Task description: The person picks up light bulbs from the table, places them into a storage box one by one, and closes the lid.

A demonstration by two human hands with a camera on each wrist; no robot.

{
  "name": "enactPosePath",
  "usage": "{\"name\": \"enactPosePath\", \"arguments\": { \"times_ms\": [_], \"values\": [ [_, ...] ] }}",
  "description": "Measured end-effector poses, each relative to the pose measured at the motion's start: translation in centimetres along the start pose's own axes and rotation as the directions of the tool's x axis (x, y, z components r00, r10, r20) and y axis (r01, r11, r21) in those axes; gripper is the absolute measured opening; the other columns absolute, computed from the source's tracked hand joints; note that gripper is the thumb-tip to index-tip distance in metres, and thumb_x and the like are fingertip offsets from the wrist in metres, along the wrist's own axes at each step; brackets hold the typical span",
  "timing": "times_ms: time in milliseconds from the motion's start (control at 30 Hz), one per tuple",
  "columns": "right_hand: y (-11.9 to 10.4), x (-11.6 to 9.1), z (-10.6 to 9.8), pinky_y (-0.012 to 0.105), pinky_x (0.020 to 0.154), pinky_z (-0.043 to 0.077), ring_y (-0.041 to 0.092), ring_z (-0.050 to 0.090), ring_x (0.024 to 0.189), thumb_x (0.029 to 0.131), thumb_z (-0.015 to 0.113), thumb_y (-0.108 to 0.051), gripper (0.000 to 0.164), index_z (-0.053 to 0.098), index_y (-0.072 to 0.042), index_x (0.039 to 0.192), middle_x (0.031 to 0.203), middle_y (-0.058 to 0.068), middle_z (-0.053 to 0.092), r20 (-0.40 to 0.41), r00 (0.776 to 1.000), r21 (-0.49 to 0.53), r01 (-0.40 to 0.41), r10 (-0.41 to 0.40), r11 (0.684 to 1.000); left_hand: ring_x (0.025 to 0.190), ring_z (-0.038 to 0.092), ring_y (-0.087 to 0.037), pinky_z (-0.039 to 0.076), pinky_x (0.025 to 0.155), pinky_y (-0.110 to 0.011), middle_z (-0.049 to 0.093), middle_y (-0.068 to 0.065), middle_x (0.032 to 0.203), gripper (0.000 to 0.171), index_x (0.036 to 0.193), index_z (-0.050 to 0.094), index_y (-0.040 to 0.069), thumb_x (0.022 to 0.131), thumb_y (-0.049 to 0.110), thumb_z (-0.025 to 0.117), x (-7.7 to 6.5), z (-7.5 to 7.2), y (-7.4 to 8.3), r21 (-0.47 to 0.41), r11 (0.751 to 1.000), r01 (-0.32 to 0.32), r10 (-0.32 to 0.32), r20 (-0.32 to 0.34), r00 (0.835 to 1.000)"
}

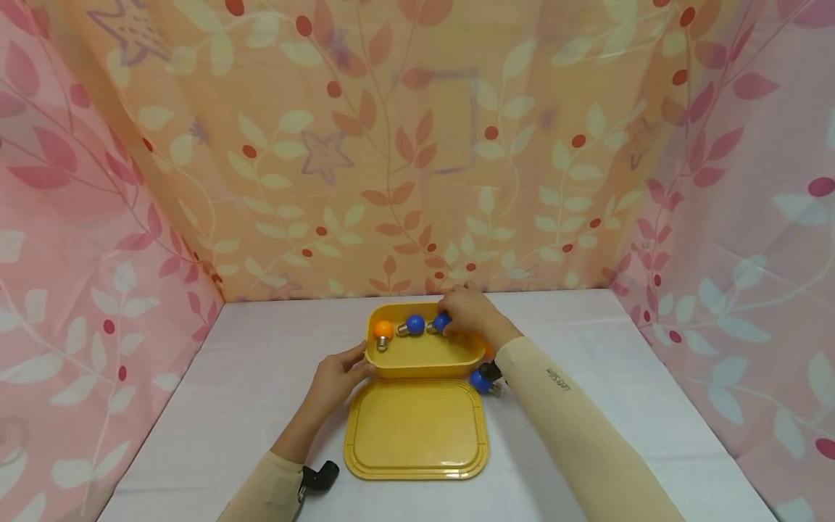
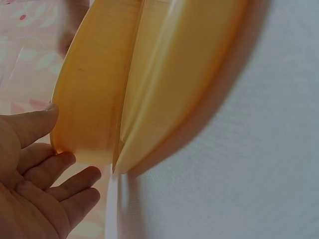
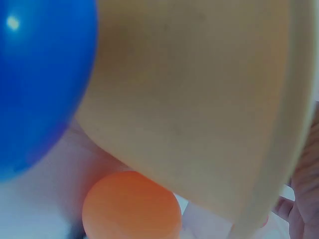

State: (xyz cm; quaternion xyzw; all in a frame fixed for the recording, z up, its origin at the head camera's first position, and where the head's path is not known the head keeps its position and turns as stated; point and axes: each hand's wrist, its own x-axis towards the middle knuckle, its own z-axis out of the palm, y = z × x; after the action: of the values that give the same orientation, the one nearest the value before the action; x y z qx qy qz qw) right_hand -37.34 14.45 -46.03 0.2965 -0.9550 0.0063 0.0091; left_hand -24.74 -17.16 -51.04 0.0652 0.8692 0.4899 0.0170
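In the head view, a yellow plastic box (image 1: 424, 372) stands open with small light bulbs inside. Along its back lie an orange bulb (image 1: 383, 330) and a blue bulb (image 1: 414, 325), both with metal screw bases. My right hand (image 1: 471, 312) reaches over the box's right end and holds another blue bulb (image 1: 442, 322), its base pointing left. At the other end, my left hand (image 1: 339, 373) touches the outside of the box. The left wrist view shows its thumb at the rim and its fingers loosely bent by the wall.
A yellow lid (image 1: 417, 431) lies flat in front of the box. Beside the box's right end, under my right wrist, lies a blue bulb (image 1: 481, 380); an orange bulb (image 3: 132, 206) shows there too. A patterned curtain (image 1: 417, 181) stands behind the white table (image 1: 261, 341).
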Motion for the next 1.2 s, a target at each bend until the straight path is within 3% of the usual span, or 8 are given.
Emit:
{"name": "enactPosePath", "arguments": {
  "times_ms": [167, 333, 533, 667, 800, 967, 1200],
  "values": [
    [0.0, 0.0, 0.1, 0.039, 0.093, 0.034, 0.014, 0.052, 0.093, 0.081, 0.086, -0.044, 0.032, 0.078, -0.026, 0.107, 0.095, -0.011, 0.068, -0.010, 1.000, -0.025, 0.003, -0.003, 1.000, 0.135, 0.057, -0.033, 0.048, 0.110, -0.052, 0.064, -0.009, 0.141, 0.059, 0.148, 0.056, 0.022, 0.094, 0.033, 0.076, 0.1, 0.1, -0.1, -0.001, 1.000, 0.001, -0.001, -0.006, 1.000],
    [-0.1, -0.1, 0.1, 0.043, 0.101, 0.035, 0.017, 0.055, 0.095, 0.081, 0.087, -0.043, 0.034, 0.078, -0.023, 0.107, 0.095, -0.009, 0.069, -0.003, 1.000, -0.003, -0.006, 0.006, 1.000, 0.135, 0.056, -0.033, 0.047, 0.110, -0.051, 0.063, -0.009, 0.142, 0.059, 0.149, 0.056, 0.021, 0.094, 0.033, 0.076, 0.2, 0.2, -0.1, -0.012, 1.000, -0.005, 0.005, -0.003, 1.000],
    [0.3, -0.1, 0.2, 0.047, 0.101, 0.037, 0.019, 0.055, 0.095, 0.082, 0.086, -0.045, 0.035, 0.078, -0.022, 0.107, 0.095, -0.007, 0.072, -0.005, 1.000, -0.017, 0.020, -0.021, 1.000, 0.134, 0.057, -0.033, 0.047, 0.110, -0.051, 0.063, -0.009, 0.142, 0.059, 0.148, 0.056, 0.021, 0.094, 0.032, 0.076, 0.2, 0.3, -0.2, -0.009, 1.000, -0.007, 0.007, -0.005, 1.000],
    [0.4, -0.7, -1.0, 0.050, 0.108, 0.035, 0.021, 0.058, 0.104, 0.083, 0.086, -0.041, 0.037, 0.078, -0.021, 0.112, 0.106, -0.006, 0.076, -0.037, 0.999, 0.067, -0.009, 0.011, 0.998, 0.135, 0.056, -0.033, 0.048, 0.110, -0.051, 0.063, -0.009, 0.142, 0.059, 0.148, 0.056, 0.022, 0.094, 0.034, 0.076, 0.3, 0.3, -0.2, -0.002, 1.000, -0.003, 0.003, -0.006, 1.000],
    [0.4, -1.8, -2.8, 0.051, 0.118, 0.029, 0.025, 0.058, 0.119, 0.084, 0.085, -0.038, 0.043, 0.077, -0.019, 0.121, 0.119, -0.003, 0.075, -0.074, 0.995, 0.167, -0.050, 0.063, 0.985, 0.136, 0.056, -0.033, 0.048, 0.110, -0.051, 0.063, -0.008, 0.142, 0.060, 0.149, 0.056, 0.023, 0.094, 0.036, 0.076, 0.3, 0.1, 0.0, 0.008, 1.000, 0.009, -0.009, -0.003, 1.000],
    [0.7, -3.7, -4.3, 0.050, 0.119, 0.031, 0.024, 0.059, 0.123, 0.085, 0.084, -0.038, 0.043, 0.075, -0.020, 0.124, 0.121, -0.003, 0.074, -0.135, 0.986, 0.235, -0.063, 0.097, 0.970, 0.137, 0.055, -0.033, 0.047, 0.110, -0.052, 0.062, -0.008, 0.144, 0.061, 0.150, 0.054, 0.023, 0.094, 0.037, 0.075, 0.5, 0.0, 0.4, 0.021, 1.000, 0.004, -0.004, -0.002, 1.000],
    [0.6, -7.6, -4.4, 0.051, 0.115, 0.037, 0.024, 0.053, 0.127, 0.085, 0.084, -0.038, 0.041, 0.075, -0.023, 0.122, 0.126, -0.006, 0.070, -0.238, 0.966, 0.320, -0.022, 0.102, 0.947, 0.138, 0.054, -0.032, 0.046, 0.111, -0.053, 0.062, -0.008, 0.144, 0.062, 0.150, 0.053, 0.022, 0.094, 0.037, 0.075, -0.1, 0.1, 0.1, 0.017, 1.000, -0.003, 0.003, -0.010, 1.000]
  ]
}}
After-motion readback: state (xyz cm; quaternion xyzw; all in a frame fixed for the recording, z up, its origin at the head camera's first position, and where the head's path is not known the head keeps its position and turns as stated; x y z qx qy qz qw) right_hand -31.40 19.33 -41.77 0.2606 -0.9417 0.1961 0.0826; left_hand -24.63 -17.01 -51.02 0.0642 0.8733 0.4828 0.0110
